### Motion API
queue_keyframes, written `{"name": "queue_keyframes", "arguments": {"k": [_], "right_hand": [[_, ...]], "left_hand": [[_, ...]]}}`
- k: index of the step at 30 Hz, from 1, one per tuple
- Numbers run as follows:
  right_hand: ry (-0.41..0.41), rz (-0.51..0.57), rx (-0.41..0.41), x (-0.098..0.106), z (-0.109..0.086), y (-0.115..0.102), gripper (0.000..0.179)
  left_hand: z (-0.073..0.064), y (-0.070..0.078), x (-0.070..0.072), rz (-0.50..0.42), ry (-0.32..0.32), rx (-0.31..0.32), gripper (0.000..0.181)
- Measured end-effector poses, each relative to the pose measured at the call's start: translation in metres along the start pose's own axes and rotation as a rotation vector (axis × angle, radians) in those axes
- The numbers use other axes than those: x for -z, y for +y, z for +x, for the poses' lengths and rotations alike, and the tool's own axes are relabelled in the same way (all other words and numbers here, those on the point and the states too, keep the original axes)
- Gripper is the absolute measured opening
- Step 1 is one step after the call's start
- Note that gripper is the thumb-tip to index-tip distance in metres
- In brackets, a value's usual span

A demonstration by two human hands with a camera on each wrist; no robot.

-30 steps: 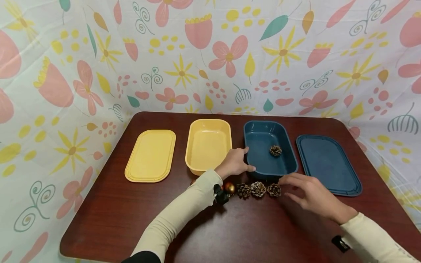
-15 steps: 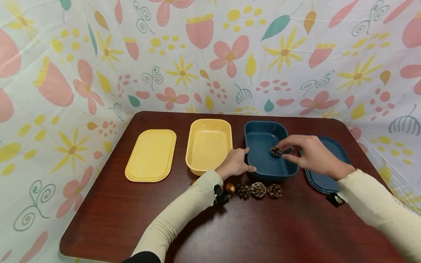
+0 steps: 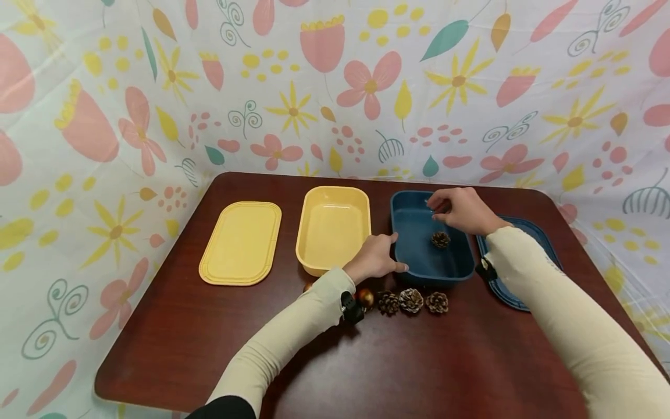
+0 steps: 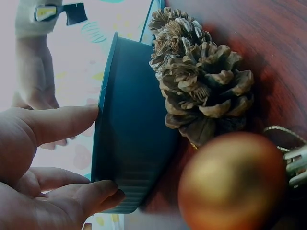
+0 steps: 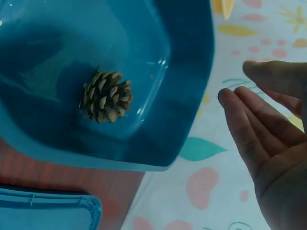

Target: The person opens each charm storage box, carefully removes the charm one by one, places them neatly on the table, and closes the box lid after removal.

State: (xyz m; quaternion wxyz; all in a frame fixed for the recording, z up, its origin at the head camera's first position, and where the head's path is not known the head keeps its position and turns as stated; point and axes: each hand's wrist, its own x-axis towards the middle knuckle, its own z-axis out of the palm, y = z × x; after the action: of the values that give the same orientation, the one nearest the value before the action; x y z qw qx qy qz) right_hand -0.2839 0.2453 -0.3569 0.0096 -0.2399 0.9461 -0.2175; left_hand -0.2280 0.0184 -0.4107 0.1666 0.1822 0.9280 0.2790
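Note:
A blue plastic container (image 3: 426, 256) stands right of centre in the head view with one pinecone (image 3: 440, 239) inside. My left hand (image 3: 373, 257) touches its near left corner from outside. The thumb (image 4: 72, 122) lies straight against the rim in the left wrist view, and the other fingers touch the side wall. My right hand (image 3: 460, 208) is above the far right part of the container, apart from the pinecone. Its fingers (image 5: 244, 124) are relaxed with nothing between them. Several pinecones (image 3: 410, 301) and a copper-coloured ornament ball (image 3: 365, 298) lie in a row before the container.
A yellow container (image 3: 332, 227) stands left of the blue one, with a yellow lid (image 3: 241, 243) farther left. At the right, a blue lid (image 3: 510, 294) is partly covered by my right arm. A floral cloth (image 3: 293, 70) hangs behind the brown table (image 3: 209, 349).
My right hand has moved from beside the front pinecones to the pinecone inside the container, then away toward the far side. My left hand keeps its place at the container's corner.

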Motion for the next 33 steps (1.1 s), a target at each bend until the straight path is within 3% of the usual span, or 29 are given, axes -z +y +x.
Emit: {"name": "queue_keyframes", "arguments": {"k": [11,21,33], "right_hand": [[-0.154,-0.104,-0.082,-0.019,0.02,0.025,0.029],[-0.357,-0.229,-0.145,-0.034,0.025,0.024,0.033],[-0.437,-0.283,-0.215,-0.041,0.027,0.027,0.038]], "left_hand": [[0.001,-0.001,0.0,-0.015,0.009,-0.01,0.085],[0.0,-0.001,-0.001,-0.003,0.023,-0.013,0.085],[-0.001,-0.001,-0.001,-0.006,0.013,-0.014,0.086]]}}
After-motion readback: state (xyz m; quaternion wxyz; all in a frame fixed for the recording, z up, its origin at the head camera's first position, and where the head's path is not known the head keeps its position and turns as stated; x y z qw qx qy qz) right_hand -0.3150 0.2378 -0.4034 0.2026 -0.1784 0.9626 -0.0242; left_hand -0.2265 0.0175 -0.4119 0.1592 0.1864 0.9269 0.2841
